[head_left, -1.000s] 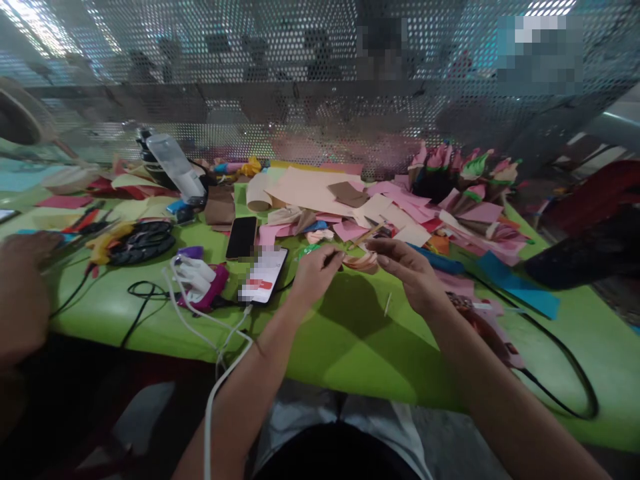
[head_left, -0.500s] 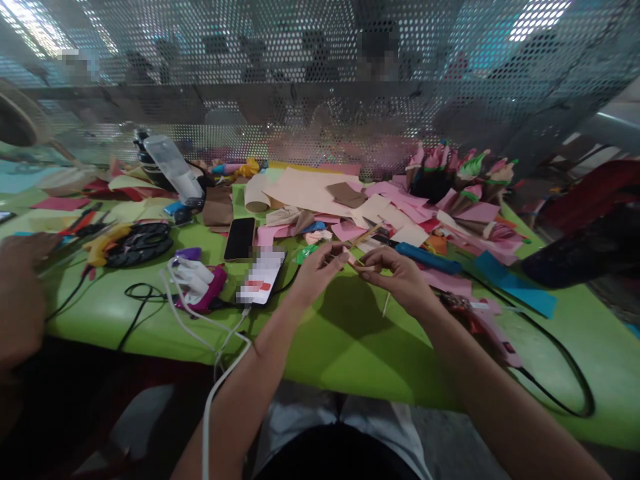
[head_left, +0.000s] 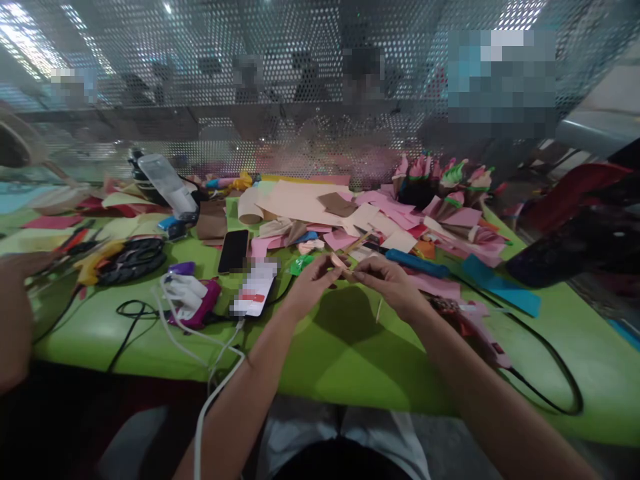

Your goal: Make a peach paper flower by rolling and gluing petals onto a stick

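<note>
My left hand pinches a small pale peach strip, perhaps paper or foam, above the green table. The fingertips of my right hand close on the strip's other end, close to the left fingertips. The strip's exact shape is too small to make out. A thin pale stick lies under my right hand. Just beyond the hands are a green wrapped piece and a blue-handled tool. A pink glue gun with a black cord rests by my right forearm.
Paper scraps spread along the back, before a perforated metal screen. Cone-shaped crafts stand at the back right. Two phones, a black one and a lit one, and a magenta power strip with cables lie left. Another person's arm reaches in.
The peach strip now stands up more visibly between my fingertips, and my fingers have shifted slightly around it. The view has tilted a little, so the table sits slightly lower.
</note>
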The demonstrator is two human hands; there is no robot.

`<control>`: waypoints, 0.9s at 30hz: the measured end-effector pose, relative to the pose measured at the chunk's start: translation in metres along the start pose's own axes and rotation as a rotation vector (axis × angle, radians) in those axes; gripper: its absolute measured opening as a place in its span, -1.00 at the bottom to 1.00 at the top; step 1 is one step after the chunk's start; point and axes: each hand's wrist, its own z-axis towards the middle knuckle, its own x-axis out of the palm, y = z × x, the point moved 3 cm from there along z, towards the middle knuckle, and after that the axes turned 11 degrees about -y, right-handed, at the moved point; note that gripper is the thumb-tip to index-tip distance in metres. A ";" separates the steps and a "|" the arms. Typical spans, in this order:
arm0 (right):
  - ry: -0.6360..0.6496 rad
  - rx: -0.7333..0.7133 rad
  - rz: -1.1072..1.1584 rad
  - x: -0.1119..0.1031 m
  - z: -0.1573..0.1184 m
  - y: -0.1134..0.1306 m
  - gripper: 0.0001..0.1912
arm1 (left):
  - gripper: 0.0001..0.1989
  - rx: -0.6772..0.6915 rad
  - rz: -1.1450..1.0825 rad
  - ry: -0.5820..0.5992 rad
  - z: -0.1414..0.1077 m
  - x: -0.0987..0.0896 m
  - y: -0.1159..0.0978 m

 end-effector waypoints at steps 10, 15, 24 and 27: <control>-0.007 0.125 0.159 0.002 -0.001 -0.002 -0.59 | -0.60 -0.029 -0.047 0.012 -0.001 0.001 0.003; -0.067 0.048 0.181 -0.001 -0.001 0.001 -0.57 | -0.62 -0.052 -0.056 -0.077 0.001 -0.002 0.004; -0.060 -0.072 -0.013 -0.003 -0.001 -0.002 -0.67 | -0.64 -0.057 -0.081 -0.109 0.002 -0.002 0.006; -0.040 -0.079 -0.061 -0.002 0.000 -0.004 -0.68 | -0.65 -0.054 -0.092 -0.095 0.002 -0.002 0.004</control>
